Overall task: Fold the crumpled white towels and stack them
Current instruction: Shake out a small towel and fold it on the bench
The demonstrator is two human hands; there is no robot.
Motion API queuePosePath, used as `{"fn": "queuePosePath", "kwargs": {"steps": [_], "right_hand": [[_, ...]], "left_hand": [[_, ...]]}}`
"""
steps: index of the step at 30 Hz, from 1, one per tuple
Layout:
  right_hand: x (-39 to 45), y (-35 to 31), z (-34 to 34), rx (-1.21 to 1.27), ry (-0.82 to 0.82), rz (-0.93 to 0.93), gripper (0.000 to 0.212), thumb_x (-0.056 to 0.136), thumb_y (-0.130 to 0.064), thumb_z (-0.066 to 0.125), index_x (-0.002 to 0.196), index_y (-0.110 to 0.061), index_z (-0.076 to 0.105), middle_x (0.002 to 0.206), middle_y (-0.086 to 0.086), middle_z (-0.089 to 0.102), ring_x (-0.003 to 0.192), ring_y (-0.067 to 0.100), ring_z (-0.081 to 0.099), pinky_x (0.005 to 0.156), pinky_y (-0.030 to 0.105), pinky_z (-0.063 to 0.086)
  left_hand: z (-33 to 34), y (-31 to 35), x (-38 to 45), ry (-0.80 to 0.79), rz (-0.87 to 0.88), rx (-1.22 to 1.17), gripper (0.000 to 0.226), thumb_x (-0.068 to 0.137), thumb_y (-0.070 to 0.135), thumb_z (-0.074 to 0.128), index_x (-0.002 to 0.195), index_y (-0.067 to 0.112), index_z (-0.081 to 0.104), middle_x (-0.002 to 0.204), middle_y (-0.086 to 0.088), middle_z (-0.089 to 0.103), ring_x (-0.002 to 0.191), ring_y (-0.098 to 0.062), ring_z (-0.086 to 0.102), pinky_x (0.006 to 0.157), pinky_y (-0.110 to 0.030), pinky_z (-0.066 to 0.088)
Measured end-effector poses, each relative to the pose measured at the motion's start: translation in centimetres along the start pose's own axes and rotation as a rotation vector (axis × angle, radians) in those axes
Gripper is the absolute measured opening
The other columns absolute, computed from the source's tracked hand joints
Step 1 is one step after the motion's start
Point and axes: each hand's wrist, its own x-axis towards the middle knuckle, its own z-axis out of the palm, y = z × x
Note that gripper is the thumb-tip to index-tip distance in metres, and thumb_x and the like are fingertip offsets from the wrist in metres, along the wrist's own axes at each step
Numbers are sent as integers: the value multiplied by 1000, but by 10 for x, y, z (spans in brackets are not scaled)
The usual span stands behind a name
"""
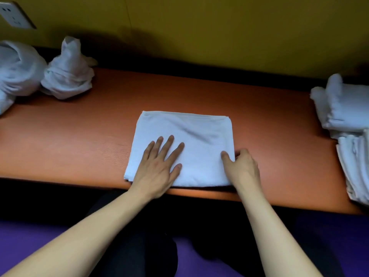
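Note:
A white towel [191,132], folded into a flat rectangle, lies on the orange table [79,136] near its front edge. My left hand [159,166] rests flat on the towel's near left part, fingers spread. My right hand [239,166] grips the towel's right edge, thumb on top and fingers curled at the side. Two crumpled white towels [67,74] [16,70] sit at the far left. A stack of folded white towels [355,156] stands at the right edge, with a loosely folded towel [343,104] on top.
A yellow wall [199,27] runs behind the table, with a white socket [14,16] at the upper left. Below the table's front edge are my dark-clothed legs and a purple floor [30,236].

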Motion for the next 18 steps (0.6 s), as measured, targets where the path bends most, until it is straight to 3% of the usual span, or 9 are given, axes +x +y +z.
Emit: {"fn": "queuePosePath", "kwargs": {"steps": [2, 5, 7, 10, 13, 18], "right_hand": [[-10, 4, -4, 36, -73, 70, 39, 90, -52, 60, 108, -19, 53, 101, 3, 62, 96, 29, 57, 77, 34, 40], [-19, 13, -6, 334, -172, 117, 33, 89, -42, 67, 109, -15, 63, 102, -2, 68, 94, 22, 64, 74, 31, 44], [-25, 16, -5, 507, -154, 102, 25, 89, -30, 71, 106, -13, 71, 98, 0, 74, 90, 20, 69, 72, 29, 47], [-31, 8, -7, 655, -91, 60, 9, 88, -22, 71, 92, -15, 74, 92, 4, 77, 79, 17, 67, 75, 31, 50], [-37, -20, -8, 677, -28, -39, 15, 82, -32, 70, 90, -19, 72, 78, -1, 73, 68, 16, 61, 71, 36, 51], [-58, -86, 0, 481, 82, -312, 10, 87, -26, 67, 94, -20, 70, 79, -5, 69, 71, 14, 60, 65, 27, 40]], "left_hand": [[-5, -2, 2, -52, 21, 5, 63, 101, 55, 15, 161, 35, 16, 170, -2, 12, 157, -29, 7, 125, -43, 2], [-14, -5, -3, -88, -31, 14, 66, 96, 59, 9, 160, 41, 11, 171, 1, 5, 157, -28, 2, 125, -48, 0], [-21, -10, -11, -78, -176, 12, 65, 97, 59, 16, 159, 42, 15, 170, -1, 8, 155, -32, 8, 122, -53, 7], [-26, -21, -26, -64, -357, -99, 62, 101, 55, 36, 159, 39, 20, 168, -7, 13, 151, -34, 19, 120, -49, 18], [-27, -28, -36, -32, -369, -228, 61, 100, 51, 46, 157, 36, 28, 166, -10, 18, 149, -31, 23, 120, -44, 20], [-30, -36, -39, 25, -417, -436, 55, 94, 49, 53, 147, 36, 47, 162, 0, 32, 139, -29, 35, 114, -38, 23]]}}
